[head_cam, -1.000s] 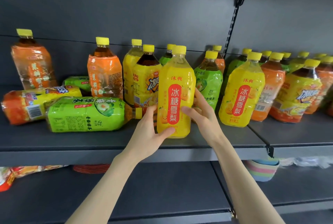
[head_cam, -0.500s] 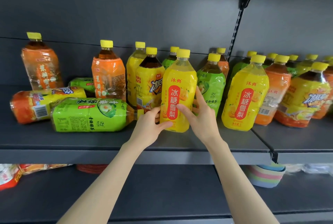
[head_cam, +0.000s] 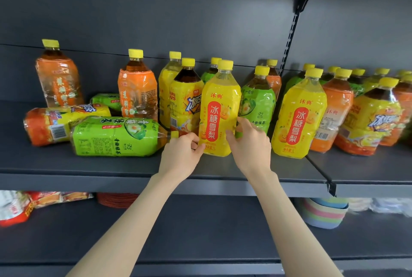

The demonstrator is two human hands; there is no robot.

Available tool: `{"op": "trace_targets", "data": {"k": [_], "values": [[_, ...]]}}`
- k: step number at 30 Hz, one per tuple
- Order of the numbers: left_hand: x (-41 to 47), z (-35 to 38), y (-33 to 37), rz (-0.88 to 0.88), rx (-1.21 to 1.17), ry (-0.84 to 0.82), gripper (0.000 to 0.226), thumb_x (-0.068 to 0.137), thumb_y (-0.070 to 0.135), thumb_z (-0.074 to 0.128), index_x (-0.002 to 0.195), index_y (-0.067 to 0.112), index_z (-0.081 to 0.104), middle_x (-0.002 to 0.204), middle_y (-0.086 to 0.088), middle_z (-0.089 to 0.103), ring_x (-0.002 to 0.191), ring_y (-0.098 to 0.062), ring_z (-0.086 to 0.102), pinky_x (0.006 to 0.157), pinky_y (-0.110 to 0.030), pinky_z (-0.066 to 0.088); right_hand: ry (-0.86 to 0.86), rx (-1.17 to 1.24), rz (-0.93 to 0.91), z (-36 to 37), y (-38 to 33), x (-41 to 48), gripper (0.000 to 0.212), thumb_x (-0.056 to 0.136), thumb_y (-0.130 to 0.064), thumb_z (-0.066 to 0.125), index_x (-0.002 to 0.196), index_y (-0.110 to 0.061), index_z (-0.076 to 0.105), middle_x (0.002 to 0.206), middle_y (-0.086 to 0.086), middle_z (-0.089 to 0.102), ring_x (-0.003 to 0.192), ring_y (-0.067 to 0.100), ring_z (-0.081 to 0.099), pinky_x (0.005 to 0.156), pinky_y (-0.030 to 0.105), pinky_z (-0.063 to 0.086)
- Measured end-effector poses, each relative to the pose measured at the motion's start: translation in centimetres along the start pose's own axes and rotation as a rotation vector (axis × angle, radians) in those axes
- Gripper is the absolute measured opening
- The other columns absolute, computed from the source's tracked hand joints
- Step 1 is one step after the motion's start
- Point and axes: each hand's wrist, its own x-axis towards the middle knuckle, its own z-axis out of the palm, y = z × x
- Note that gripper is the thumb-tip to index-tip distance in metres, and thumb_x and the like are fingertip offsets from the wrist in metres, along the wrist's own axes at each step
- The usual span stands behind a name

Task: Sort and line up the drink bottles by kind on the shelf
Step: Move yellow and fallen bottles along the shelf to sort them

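Left hand (head_cam: 180,154) and right hand (head_cam: 250,143) clasp the yellow pear bottle (head_cam: 219,107), upright near the front of the shelf (head_cam: 89,166).
Each grip holds its lower body, thumbs on the front and fingers curled round the sides. Left of that bottle a green tea bottle (head_cam: 116,136) lies on its side, cap toward it. Just right of it stands a matching yellow bottle (head_cam: 298,116), and close behind it is an upright green bottle (head_cam: 259,105).
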Motion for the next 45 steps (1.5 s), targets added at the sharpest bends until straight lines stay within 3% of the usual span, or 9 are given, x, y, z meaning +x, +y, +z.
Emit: {"op": "trace_targets", "data": {"k": [4,9,12,16,27,32,39,42,45], "values": [[-2.3,-1.8,-1.0,-0.020,-0.061,0.104,0.016,0.089,0.027,0.062,0.095,0.016,0.070,0.082,0.005,0.071,0.074,-0.010,0.065,0.071,-0.030,0.055,0.049,0.197,-0.021,0.6,-1.2,-1.7,0.015,0.092,-0.023,0.060,0.091,-0.010,0.068,0.092,0.002,0.070,0.064,0.020,0.061,0.057,0.029,0.046],[-4.8,-5.4,-4.0,0.021,-0.088,0.271,0.015,0.088,0.024,0.061,0.084,0.013,0.072,0.071,0.008,0.067,0.065,-0.007,0.061,0.062,-0.026,0.052,-0.067,0.393,0.024,2.4,-4.8,-3.2,0.013,0.092,-0.022,0.061,0.086,-0.013,0.068,0.082,-0.003,0.067,0.065,0.011,0.058,0.063,0.032,0.049],[-5.2,-7.8,-6.2,0.099,-0.056,0.412,0.028,0.085,0.034,0.054,0.084,0.011,0.070,0.079,0.002,0.066,0.073,-0.019,0.061,0.060,-0.035,0.052,-0.163,0.512,0.075,4.0,-7.4,-3.9,0.011,0.092,-0.022,0.061,0.084,-0.017,0.066,0.072,-0.005,0.065,0.068,0.011,0.062,0.064,0.029,0.048],[-4.3,-10.8,-9.7,0.053,0.098,0.522,0.039,0.082,0.044,0.051,0.096,0.012,0.068,0.101,-0.008,0.060,0.096,-0.024,0.052,0.078,-0.033,0.037,-0.259,0.570,0.224,6.5,-10.7,-4.8,0.024,0.092,-0.036,0.059,0.090,-0.013,0.066,0.078,0.001,0.071,0.078,0.021,0.068,0.074,0.035,0.054],[0.8,-15.1,-15.0,-0.091,-0.010,0.060,0.051,0.095,0.043,0.047,0.134,0.012,0.047,0.137,-0.012,0.043,0.130,-0.030,0.034,0.107,-0.040,0.026,-0.189,0.324,0.621,9.1,-18.1,-5.3,0.077,0.083,-0.071,0.046,0.123,-0.006,0.035,0.117,0.015,0.058,0.109,0.037,0.054,0.084,0.040,0.039],[0.4,-16.2,-15.6,-0.084,-0.047,0.001,0.062,0.088,0.059,0.048,0.125,0.010,0.058,0.120,-0.009,0.042,0.120,-0.023,0.039,0.095,-0.028,0.028,-0.255,0.350,0.703,9.6,-18.8,-4.3,0.075,0.083,-0.076,0.038,0.112,-0.007,0.045,0.110,0.009,0.055,0.100,0.028,0.049,0.081,0.036,0.033],[-0.6,-16.7,-16.2,-0.190,-0.426,-0.225,0.036,0.090,0.055,0.049,0.104,0.023,0.046,0.090,0.000,0.057,0.085,-0.015,0.055,0.069,-0.030,0.041,-0.221,0.507,0.664,10.1,-18.3,-4.5,0.090,0.065,-0.084,0.052,0.124,-0.016,0.052,0.118,-0.002,0.060,0.112,0.024,0.055,0.102,0.046,0.040],[-1.7,-16.1,-16.2,-0.077,-0.508,-0.156,0.043,0.080,0.059,0.054,0.110,0.030,0.047,0.103,0.012,0.058,0.094,-0.005,0.057,0.075,-0.027,0.046,-0.140,0.721,0.601,9.6,-18.0,-4.9,0.096,0.055,-0.081,0.066,0.132,-0.025,0.053,0.127,-0.006,0.062,0.118,0.017,0.057,0.105,0.048,0.043],[-2.0,-15.3,-15.6,-0.004,-0.643,-0.181,0.041,0.077,0.055,0.057,0.113,0.039,0.049,0.114,0.014,0.055,0.102,0.001,0.057,0.084,-0.022,0.050,-0.088,0.809,0.468,8.2,-17.5,-3.9,0.067,0.068,-0.060,0.072,0.127,-0.033,0.056,0.124,-0.005,0.064,0.114,0.014,0.061,0.101,0.043,0.048]]}}
